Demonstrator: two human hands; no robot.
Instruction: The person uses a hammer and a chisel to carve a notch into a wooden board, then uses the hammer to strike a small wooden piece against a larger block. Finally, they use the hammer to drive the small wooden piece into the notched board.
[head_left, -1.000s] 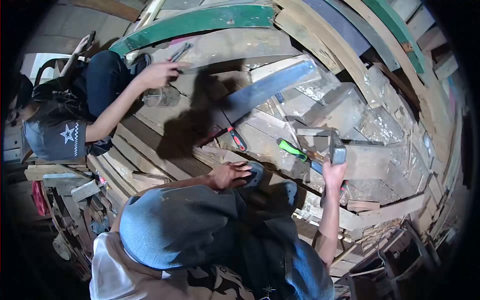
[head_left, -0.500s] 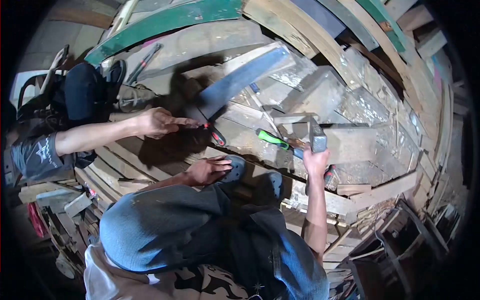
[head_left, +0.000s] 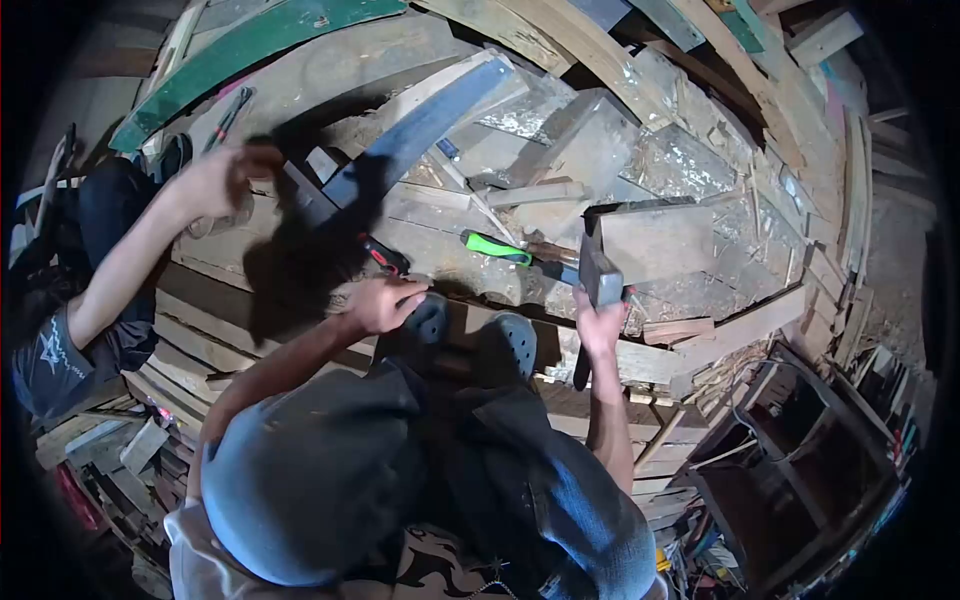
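My right hand [head_left: 600,328] grips a hammer-like tool [head_left: 603,280] with a block-shaped grey metal head; its dark handle hangs below the fist. Raised over my shoe [head_left: 428,318], my left hand [head_left: 385,305] has loosely curled fingers and thumb and index apart, with nothing visible in them. Just beyond it lies a red-and-black handled tool [head_left: 385,255]. A green-and-black handle [head_left: 495,248] rests on the wooden floor between my hands. Beside the metal head stands a pale wooden block [head_left: 655,243].
At the left, another person's blurred hand [head_left: 215,185] hovers over the boards. A long blue-grey strip [head_left: 430,125] lies on a plank ahead. Red-handled pliers-like tool [head_left: 230,115] lies at upper left. A green board [head_left: 260,55] curves behind; a dark wooden frame [head_left: 790,480] stands lower right.
My left hand has lifted off my shoe. The other person's hand has drawn back up and left from the red-and-black handle. The view has shifted; my right hand still holds its tool.
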